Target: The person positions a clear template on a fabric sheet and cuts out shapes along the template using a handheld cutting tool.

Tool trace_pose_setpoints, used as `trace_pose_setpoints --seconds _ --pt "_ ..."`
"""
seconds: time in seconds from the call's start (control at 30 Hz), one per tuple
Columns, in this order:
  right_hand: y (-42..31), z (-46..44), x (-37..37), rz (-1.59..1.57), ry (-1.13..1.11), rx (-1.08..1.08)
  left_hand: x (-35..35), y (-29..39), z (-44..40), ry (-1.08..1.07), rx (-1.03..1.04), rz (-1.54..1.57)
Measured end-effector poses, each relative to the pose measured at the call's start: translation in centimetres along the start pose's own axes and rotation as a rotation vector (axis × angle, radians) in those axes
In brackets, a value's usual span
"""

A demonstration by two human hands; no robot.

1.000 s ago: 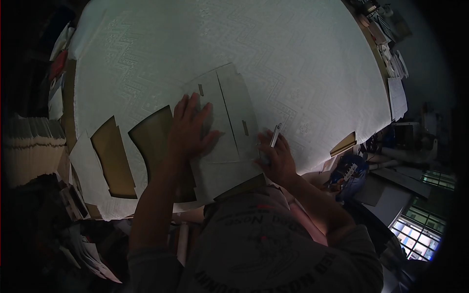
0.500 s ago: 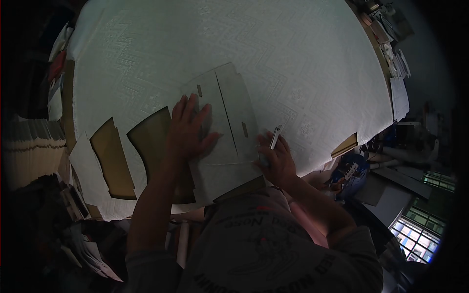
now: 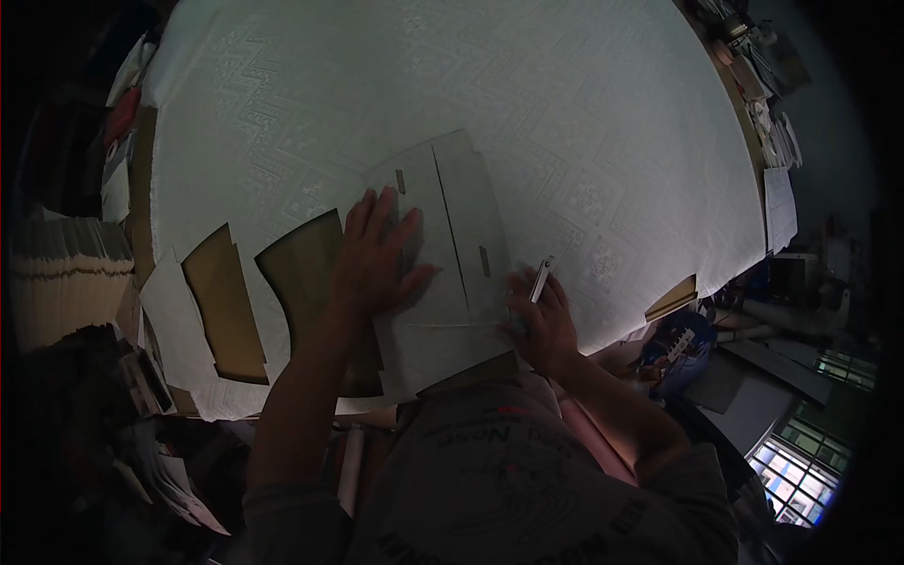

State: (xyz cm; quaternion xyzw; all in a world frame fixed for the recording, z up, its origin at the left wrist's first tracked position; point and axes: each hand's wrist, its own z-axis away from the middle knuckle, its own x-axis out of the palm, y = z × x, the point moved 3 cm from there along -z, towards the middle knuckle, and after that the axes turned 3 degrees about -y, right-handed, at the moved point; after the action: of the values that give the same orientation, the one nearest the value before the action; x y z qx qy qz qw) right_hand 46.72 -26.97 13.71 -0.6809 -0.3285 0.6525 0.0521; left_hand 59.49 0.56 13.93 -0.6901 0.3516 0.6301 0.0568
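A pale pattern piece (image 3: 478, 202) with a long dark slit and two short slots lies on white patterned cloth (image 3: 320, 104). My left hand (image 3: 375, 259) rests on the left part of the piece, palm down and fingers spread. At the piece's right edge, my right hand (image 3: 544, 330) has its fingers curled around a slim silver tool (image 3: 541, 280). The tool's upper end sticks out above the fingers; its lower end is hidden, so its kind is unclear.
Left of the piece, curved gaps in the cloth show the brown surface (image 3: 226, 315) beneath. Another gap (image 3: 671, 298) is at the cloth's right front edge. A stack of cards or papers (image 3: 71, 292) stands at far left. Papers and tools line the right table edge.
The whole view has shifted slightly, so the cloth and hands appear a little further right. Both hands keep nearly the same places on the pattern piece.
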Motion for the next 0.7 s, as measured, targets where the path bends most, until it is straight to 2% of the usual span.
trace_pose_setpoints --seconds 0.7 --pt "0.13 0.14 0.17 -0.012 0.034 0.006 0.19 -0.10 0.16 0.021 0.000 0.008"
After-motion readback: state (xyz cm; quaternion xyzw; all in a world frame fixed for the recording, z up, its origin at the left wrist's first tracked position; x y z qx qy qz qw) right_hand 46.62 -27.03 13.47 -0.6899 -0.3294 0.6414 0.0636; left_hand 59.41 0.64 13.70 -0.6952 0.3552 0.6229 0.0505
